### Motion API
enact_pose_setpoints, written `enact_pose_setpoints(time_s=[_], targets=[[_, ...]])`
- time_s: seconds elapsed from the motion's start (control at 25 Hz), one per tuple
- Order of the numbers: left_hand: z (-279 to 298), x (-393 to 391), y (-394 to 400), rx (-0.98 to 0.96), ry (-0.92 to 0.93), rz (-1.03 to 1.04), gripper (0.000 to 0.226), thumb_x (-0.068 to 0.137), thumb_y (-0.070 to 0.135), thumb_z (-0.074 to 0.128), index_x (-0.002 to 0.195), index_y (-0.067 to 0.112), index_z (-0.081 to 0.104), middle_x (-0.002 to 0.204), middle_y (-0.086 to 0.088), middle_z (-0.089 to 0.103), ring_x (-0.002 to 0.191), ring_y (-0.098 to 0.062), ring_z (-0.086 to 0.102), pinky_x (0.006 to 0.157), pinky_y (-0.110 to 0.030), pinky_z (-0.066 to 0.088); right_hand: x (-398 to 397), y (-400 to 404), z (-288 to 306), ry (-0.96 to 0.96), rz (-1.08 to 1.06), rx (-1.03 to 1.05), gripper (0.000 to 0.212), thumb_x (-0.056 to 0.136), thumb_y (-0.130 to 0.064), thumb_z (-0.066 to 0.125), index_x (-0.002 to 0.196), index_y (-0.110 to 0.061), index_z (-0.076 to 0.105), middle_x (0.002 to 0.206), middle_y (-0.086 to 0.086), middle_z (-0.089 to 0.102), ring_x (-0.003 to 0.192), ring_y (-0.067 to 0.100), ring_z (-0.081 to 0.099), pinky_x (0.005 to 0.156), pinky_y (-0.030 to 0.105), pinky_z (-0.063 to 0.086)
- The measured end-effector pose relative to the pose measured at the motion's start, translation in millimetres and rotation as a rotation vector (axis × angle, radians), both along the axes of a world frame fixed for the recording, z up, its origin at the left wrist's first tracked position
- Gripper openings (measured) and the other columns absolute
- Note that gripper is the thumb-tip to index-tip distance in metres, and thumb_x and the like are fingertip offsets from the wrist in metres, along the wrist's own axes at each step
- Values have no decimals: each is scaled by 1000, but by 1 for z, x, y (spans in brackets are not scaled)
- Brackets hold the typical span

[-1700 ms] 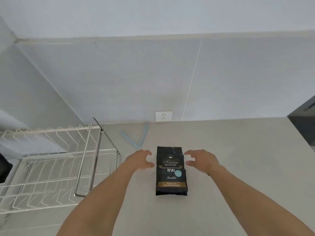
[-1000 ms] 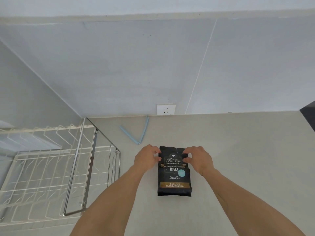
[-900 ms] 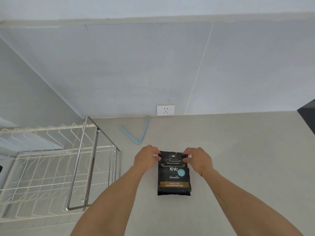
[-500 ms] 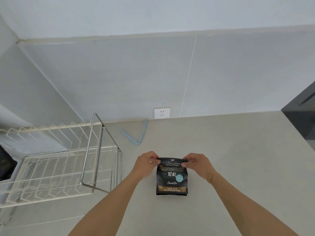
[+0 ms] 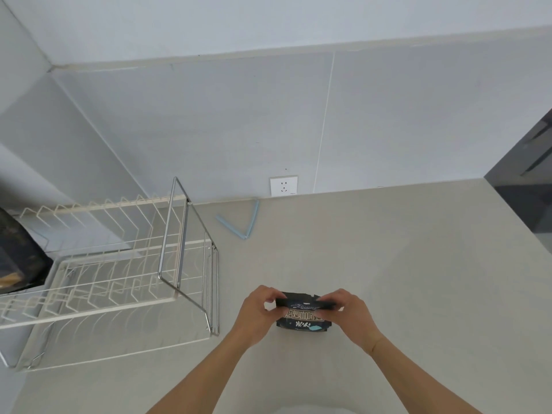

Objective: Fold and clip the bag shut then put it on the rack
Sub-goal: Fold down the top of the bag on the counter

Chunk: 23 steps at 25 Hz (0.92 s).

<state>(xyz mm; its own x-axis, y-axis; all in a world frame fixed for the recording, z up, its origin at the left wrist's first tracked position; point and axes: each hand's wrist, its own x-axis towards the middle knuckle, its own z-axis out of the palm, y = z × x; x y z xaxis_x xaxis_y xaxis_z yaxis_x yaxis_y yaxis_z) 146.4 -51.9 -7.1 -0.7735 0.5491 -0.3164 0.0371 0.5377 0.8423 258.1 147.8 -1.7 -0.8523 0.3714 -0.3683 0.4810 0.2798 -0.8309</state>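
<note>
A black coffee bag (image 5: 303,316) with gold and white print lies on the grey counter (image 5: 388,264), its top rolled down toward me. My left hand (image 5: 258,312) pinches the folded top at its left corner. My right hand (image 5: 351,313) pinches the same fold at its right corner. A light blue bag clip (image 5: 243,224), opened into a V, lies farther back on the counter near the wall. The white wire rack (image 5: 98,273) with a chrome frame stands to the left of the bag.
A white wall socket (image 5: 283,185) sits just above the counter behind the clip. A dark object (image 5: 18,261) rests at the rack's far left end. A dark appliance front (image 5: 528,186) bounds the counter on the right.
Both hands closed on the bag's top corners and folded the top down toward me, so the bag now looks shorter. The clip and rack have not moved.
</note>
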Motion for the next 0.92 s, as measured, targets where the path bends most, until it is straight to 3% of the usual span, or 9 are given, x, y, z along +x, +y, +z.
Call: enact_pose_setpoints(time_s=[0.12, 0.24, 0.32, 0.48, 0.56, 0.64, 0.72, 0.8, 0.92], targets=[[2, 0, 7, -21, 50, 29, 20, 78, 9, 75, 83, 28, 68, 96, 3, 58, 95, -18, 57, 82, -30, 49, -2, -6, -4, 25, -59, 40, 23, 71, -15, 81, 73, -35, 70, 86, -4, 63, 77, 6, 61, 66, 8, 43], [3, 4, 5, -20, 86, 62, 31, 77, 9, 77, 69, 35, 62, 88, 6, 59, 90, -18, 59, 80, -38, 53, -3, -4, -5, 36, -53, 39, 26, 69, -17, 83, 62, -35, 66, 78, -9, 61, 66, -5, 58, 62, 5, 41], [1, 11, -1, -16, 81, 80, 35, 76, 10, 77, 66, 39, 61, 86, 8, 60, 87, -16, 60, 78, -39, 54, 1, -3, -5, 28, -29, 30, 26, 68, -18, 84, 61, -37, 67, 79, -9, 63, 69, -2, 60, 63, 8, 43], [-8, 28, -12, -58, 105, 41, 33, 75, 15, 78, 67, 42, 61, 86, 10, 61, 90, -14, 57, 76, -27, 47, 11, -8, -3, -42, 54, 55, 31, 69, -16, 82, 69, -44, 68, 88, -3, 66, 89, 19, 62, 81, 30, 50], [-8, 31, -12, -99, 197, 16, 22, 76, 19, 77, 72, 36, 65, 87, 12, 59, 91, -11, 54, 75, -23, 44, 11, -14, -2, -28, 96, 168, 31, 71, -21, 79, 68, -50, 67, 87, -10, 63, 92, 13, 56, 80, 27, 47], [-4, 33, -8, -144, 345, -50, 10, 75, 26, 77, 78, 30, 69, 86, 13, 59, 91, -10, 51, 73, -23, 44, 8, -23, 1, 17, 162, 321, 14, 72, -34, 76, 75, -46, 71, 80, -18, 60, 90, 6, 47, 78, 24, 42], [1, 33, -1, -146, 431, -150, 13, 74, 39, 76, 81, 29, 70, 85, 11, 63, 87, -11, 51, 74, -25, 43, 6, -31, 4, 43, 230, 395, 8, 74, -42, 73, 82, -40, 74, 76, -22, 59, 85, 6, 44, 77, 26, 42], [4, 33, 5, -129, 440, -206, 23, 73, 48, 73, 80, 26, 72, 81, 7, 67, 81, -13, 54, 74, -29, 42, 5, -35, 6, 19, 248, 389, 10, 78, -43, 70, 85, -37, 75, 81, -18, 63, 85, 8, 48, 77, 27, 43], [2, 29, 7, -95, 334, -167, 16, 75, 39, 76, 79, 23, 74, 77, 7, 68, 77, -13, 58, 72, -30, 45, 5, -27, 5, -20, 264, 343, 13, 81, -37, 69, 91, -32, 76, 89, -15, 69, 88, 11, 55, 78, 29, 45]])
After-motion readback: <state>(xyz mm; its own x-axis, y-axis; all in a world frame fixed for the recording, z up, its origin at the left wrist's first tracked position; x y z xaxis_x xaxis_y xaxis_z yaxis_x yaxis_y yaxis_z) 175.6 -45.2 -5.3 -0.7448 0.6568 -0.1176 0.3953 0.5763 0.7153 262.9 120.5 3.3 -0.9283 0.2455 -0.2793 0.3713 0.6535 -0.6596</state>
